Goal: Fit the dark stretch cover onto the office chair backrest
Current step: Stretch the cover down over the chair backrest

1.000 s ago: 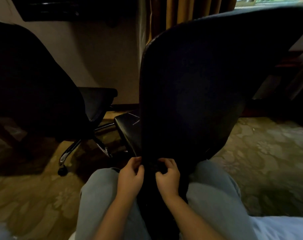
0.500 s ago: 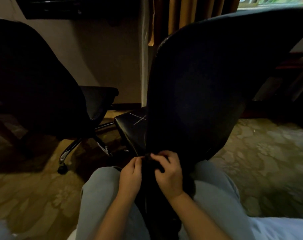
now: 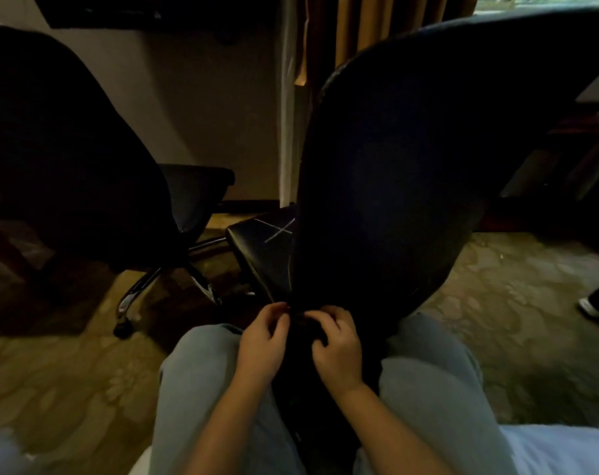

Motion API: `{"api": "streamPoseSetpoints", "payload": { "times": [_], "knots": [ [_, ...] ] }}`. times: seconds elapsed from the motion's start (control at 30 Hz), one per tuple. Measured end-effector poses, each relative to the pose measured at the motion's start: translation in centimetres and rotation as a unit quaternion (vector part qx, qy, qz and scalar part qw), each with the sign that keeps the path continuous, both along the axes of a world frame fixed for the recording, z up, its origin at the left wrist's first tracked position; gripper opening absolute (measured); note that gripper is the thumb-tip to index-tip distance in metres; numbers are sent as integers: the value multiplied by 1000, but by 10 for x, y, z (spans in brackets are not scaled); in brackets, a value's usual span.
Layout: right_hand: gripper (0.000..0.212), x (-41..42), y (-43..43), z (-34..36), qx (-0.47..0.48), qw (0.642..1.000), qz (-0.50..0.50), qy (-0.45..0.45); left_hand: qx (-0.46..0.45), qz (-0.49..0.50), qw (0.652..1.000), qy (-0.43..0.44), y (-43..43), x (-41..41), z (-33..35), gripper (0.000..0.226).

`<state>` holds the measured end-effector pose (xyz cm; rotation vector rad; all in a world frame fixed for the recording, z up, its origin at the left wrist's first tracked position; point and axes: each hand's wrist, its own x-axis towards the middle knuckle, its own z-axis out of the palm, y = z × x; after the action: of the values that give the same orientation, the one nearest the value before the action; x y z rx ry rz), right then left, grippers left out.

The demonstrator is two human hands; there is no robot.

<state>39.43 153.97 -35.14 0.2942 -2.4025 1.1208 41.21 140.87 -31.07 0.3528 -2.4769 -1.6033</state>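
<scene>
On the far left stands another chair [image 3: 68, 166], dark, with shiny legs on the carpet [image 3: 51, 371]. Next comes the seat [image 3: 267, 245] of the chair that is getting dressed. It has a pale cross on it.

Near, in the middle, is the left hand [image 3: 262, 341]. Its fingers are curled and pinch the bottom edge of the cover [image 3: 411, 186]. Just beside it is the right hand [image 3: 337, 351]. Its fingers are curled too and pinch the same dark edge. It is very dark there, so I cannot tell how much cloth each hand has.

The cover lies over the backrest [image 3: 469, 80]. It goes up and away from the hands and leans to the right. Its long way runs from the near bottom, at the hands, to the far top. The bottom edge sits between the person's legs [image 3: 202, 389]. Both hands are just as near to it, one on each side.

I think the next move is a pull down and toward the person, so the edge sits snug.

Far right, a shoe [image 3: 590, 308] peeks in.
</scene>
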Motion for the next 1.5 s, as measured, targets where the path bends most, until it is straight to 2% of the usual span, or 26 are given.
{"api": "streamPoseSetpoints", "payload": {
  "times": [0.1,0.2,0.23,0.3,0.37,0.43,0.47,0.57,0.6,0.73,0.83,0.87,0.93,1.03,1.13,1.2,1.3,1.4,1.5],
  "knots": [
    [32,-3,2,16,-48,995,-39,78,-10,-5,1000,-5,-2,-1,-1,21],
    [45,-6,1,5,-20,998,-22,57,-21,-9,1000,-10,-3,-1,-2,21],
    [48,-5,1,-2,14,1000,-5,27,-19,-7,1000,-10,-3,-1,-2,20],
    [35,-2,0,-9,27,997,32,-68,-13,2,1000,-5,-2,-2,-2,19],
    [20,-1,-2,-12,14,977,62,-203,-9,9,1000,0,-1,-1,-2,20],
    [20,-3,1,-24,0,957,49,-287,-17,12,1000,1,0,0,-2,22],
    [22,-4,4,-29,-36,948,44,-314,-26,12,1000,0,1,1,-3,23],
    [25,-9,5,-28,10,960,2,-280,-57,19,998,3,0,3,-4,18],
    [27,-9,6,-26,-2,963,8,-271,-67,18,998,4,0,3,-5,15],
    [36,-8,12,-22,18,992,-39,-118,-92,-22,996,0,2,0,-8,11],
    [38,-11,13,-24,21,992,-46,-120,-113,-43,993,4,6,-1,-11,12],
    [34,-11,11,-24,10,989,-30,-142,-111,-44,993,7,7,-1,-12,12],
    [22,-11,6,-22,-112,968,-5,-226,-108,-45,993,6,7,-1,-11,14],
    [20,-13,-3,-34,-244,909,-5,-337,-99,-45,994,3,6,0,-9,18],
    [19,-9,-5,-25,-245,897,-9,-368,-105,-52,993,0,5,4,-9,22],
    [23,-10,-3,-21,-197,916,-15,-349,-115,-57,992,0,5,4,-11,26],
    [34,-9,6,-11,-80,966,15,-245,-131,-62,989,0,4,2,-12,28],
    [30,-11,11,-5,-96,986,-11,-139,-147,-79,986,-1,5,-1,-13,28],
    [29,-14,13,1,-166,979,-75,-91,-153,-78,985,1,7,-2,-13,24]
  ]
}}
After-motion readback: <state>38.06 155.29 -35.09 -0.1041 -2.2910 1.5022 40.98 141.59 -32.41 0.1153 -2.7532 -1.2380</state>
